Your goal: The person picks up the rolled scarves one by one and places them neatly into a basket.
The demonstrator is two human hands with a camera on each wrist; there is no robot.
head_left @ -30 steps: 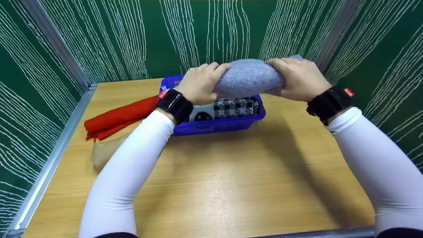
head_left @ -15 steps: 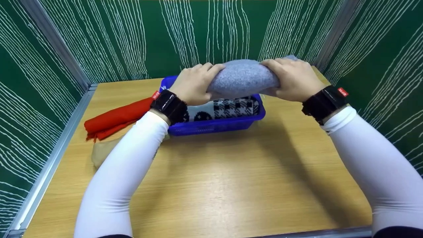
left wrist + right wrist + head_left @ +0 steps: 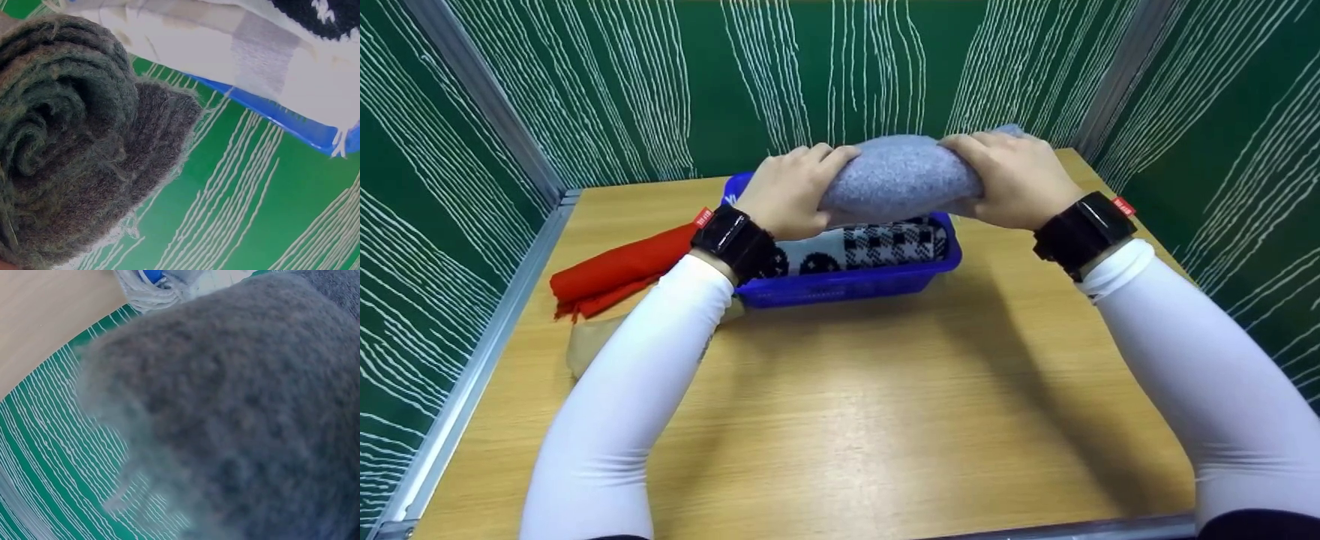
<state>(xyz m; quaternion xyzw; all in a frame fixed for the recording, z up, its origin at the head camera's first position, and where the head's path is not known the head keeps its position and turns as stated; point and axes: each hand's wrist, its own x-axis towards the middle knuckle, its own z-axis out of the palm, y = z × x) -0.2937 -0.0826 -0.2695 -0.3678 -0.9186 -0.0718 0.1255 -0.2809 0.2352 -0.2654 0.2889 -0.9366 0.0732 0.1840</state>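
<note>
both hands, left hand [image 3: 791, 191] and right hand [image 3: 1014, 180], fingers clamped on the rolled grey cloth [image 3: 896, 176], are drifting slightly leftward, keeping it above the blue basket [image 3: 855, 285], nearer to lowering in.

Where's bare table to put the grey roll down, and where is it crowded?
Free: the wooden table between the two white sleeves, in front of the blue plastic basket, and the strip right of the basket. Crowded: the basket already holds a black-and-white patterned cloth; a folded red cloth and a tan cloth fill the table's left side.
</note>
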